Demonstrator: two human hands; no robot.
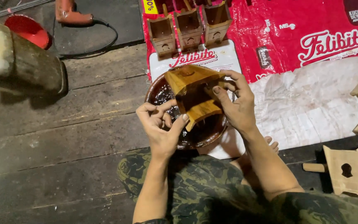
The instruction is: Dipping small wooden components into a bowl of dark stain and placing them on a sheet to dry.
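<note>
While both hands grip it, wet wooden box (193, 93) between left hand (160, 128) and right hand (237, 101), over brown bowl (156, 89)

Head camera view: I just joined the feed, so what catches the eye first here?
At centre, both hands, left hand and right hand, hold a small wet-looking amber wooden birdhouse over a round brown bowl of dark glossy liquid. Behind it, three similar dark-stained wooden houses stand in a row on a red and white printed plastic sack. A pale unstained wooden house lies at lower right.
</note>
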